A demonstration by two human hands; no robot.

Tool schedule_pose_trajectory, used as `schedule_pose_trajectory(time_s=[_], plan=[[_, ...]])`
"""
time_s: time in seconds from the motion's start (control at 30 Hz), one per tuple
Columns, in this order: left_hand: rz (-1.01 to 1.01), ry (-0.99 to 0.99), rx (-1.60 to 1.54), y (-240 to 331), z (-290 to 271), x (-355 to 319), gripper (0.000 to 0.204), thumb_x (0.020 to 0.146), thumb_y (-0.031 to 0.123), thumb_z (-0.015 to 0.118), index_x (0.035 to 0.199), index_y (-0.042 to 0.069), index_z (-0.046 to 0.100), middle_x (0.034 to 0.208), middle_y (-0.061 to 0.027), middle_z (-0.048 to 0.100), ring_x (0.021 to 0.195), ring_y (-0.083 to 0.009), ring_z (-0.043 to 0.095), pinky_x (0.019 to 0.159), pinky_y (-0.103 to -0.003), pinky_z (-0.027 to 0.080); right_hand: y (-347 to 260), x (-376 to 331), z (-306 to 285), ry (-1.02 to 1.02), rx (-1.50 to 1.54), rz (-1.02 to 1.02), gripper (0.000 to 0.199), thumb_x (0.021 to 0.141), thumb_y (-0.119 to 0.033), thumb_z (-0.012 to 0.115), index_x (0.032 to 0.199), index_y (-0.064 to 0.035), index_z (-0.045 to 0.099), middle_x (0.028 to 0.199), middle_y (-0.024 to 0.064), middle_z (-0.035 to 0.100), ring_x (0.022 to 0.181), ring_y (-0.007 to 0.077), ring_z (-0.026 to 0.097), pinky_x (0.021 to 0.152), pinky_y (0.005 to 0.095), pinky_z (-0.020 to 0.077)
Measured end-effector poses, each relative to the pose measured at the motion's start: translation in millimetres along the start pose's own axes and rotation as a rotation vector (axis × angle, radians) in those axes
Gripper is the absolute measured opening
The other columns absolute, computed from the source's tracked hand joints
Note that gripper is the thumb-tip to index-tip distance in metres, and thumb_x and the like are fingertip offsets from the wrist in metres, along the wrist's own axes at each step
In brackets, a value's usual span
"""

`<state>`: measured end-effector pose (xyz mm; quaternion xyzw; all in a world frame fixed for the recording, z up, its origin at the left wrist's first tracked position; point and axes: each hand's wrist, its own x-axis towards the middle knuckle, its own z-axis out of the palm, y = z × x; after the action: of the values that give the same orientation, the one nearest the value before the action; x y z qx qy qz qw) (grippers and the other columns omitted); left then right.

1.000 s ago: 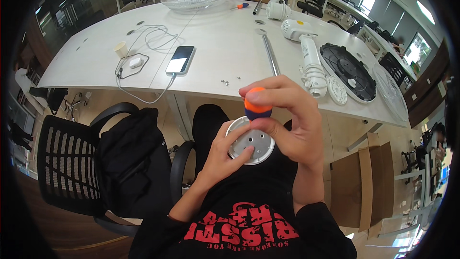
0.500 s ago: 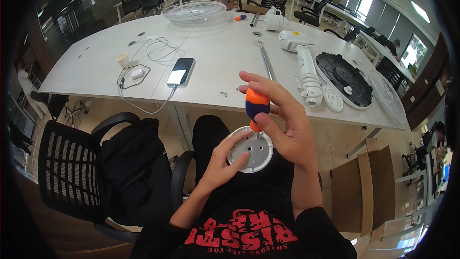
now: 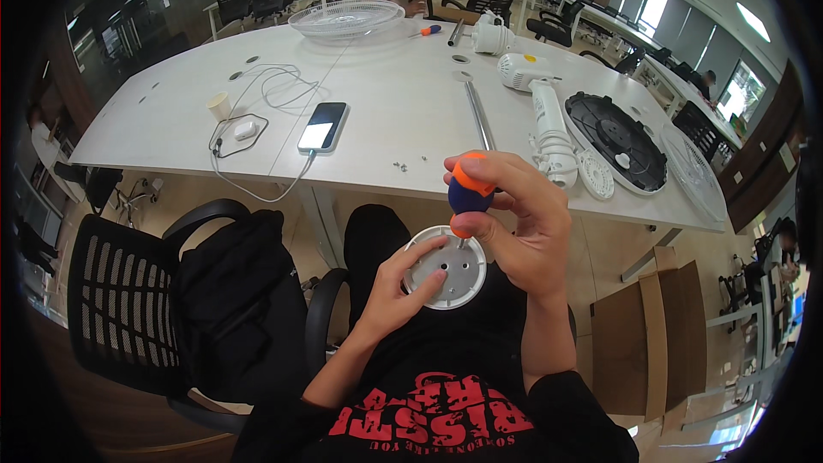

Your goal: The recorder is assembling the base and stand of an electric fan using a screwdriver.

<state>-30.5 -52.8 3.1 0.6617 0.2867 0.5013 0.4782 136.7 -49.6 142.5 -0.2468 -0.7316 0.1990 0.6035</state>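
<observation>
My right hand grips a stubby screwdriver with an orange and blue handle, held upright with its tip down on a round white plastic disc. My left hand holds that disc from below and from its left side, fingers resting on its face. The disc has several small holes and sits over my lap, just in front of the table's near edge. Several small screws lie on the white table beyond my hands.
On the table lie a phone with a white cable, a metal rod, a white fan motor and neck, a black round fan base and fan grilles. A black backpack sits on a mesh chair at my left.
Both hands and the disc have stayed over my lap; the screwdriver has come more upright, its tip now on the disc. The view has shifted slightly.
</observation>
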Motion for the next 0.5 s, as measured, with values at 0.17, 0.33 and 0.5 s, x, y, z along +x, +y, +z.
schedule_pose_trajectory(time_s=[0.17, 0.33, 0.5], plan=[[0.004, -0.01, -0.004, 1, 0, 1, 0.044, 0.09, 0.013, 0.068, 0.133, 0.002, 0.061, 0.125, -0.0177, 0.065, 0.116, -0.0251, 0.063, 0.1, -0.035, 0.046, 1, -3, 0, 0.049, -0.057, -0.053, 0.049, 0.071, 0.005, 0.081, 0.118, -0.0051, 0.071, 0.11, 0.013, 0.07, 0.092, 0.0212, 0.068, 0.076, 0.0306, 0.0559], [0.013, -0.017, 0.004, 4, -1, 1, 0.044, 0.09, 0.013, 0.067, 0.132, 0.001, 0.06, 0.126, -0.017, 0.064, 0.117, -0.0242, 0.063, 0.101, -0.035, 0.046, 0, -2, -8, -0.035, 0.012, -0.041, 0.046, 0.077, 0.002, 0.08, 0.12, -0.0058, 0.067, 0.116, 0.0137, 0.069, 0.098, 0.0223, 0.067, 0.084, 0.0335, 0.0554], [0.033, 0.017, -0.027, 1, -3, 3, 0.045, 0.091, 0.012, 0.067, 0.133, 0.0, 0.057, 0.127, -0.0161, 0.065, 0.116, -0.0234, 0.062, 0.101, -0.034, 0.046, -5, 1, -12, -0.088, 0.163, 0.025, 0.043, 0.083, 0.001, 0.076, 0.123, -0.0062, 0.063, 0.124, 0.0149, 0.067, 0.109, 0.0242, 0.067, 0.091, 0.0356, 0.0557]])
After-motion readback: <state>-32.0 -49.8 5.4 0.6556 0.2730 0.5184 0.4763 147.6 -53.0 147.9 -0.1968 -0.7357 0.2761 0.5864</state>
